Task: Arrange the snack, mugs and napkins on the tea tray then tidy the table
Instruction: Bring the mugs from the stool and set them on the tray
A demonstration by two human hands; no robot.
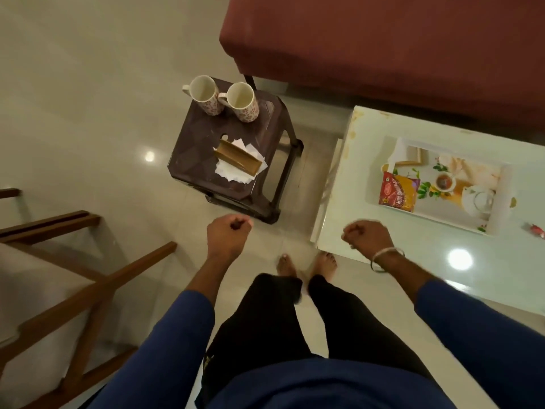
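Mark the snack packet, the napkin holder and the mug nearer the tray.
snack packet (398, 191), head view, middle of its printed front.
napkin holder (237, 160), head view, its brown top face.
mug nearer the tray (242, 102), head view, inside of its open mouth.

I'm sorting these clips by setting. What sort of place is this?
Most likely a home living room: a maroon sofa, a white coffee table carrying a tea tray, and a brown plastic stool on a tiled floor.
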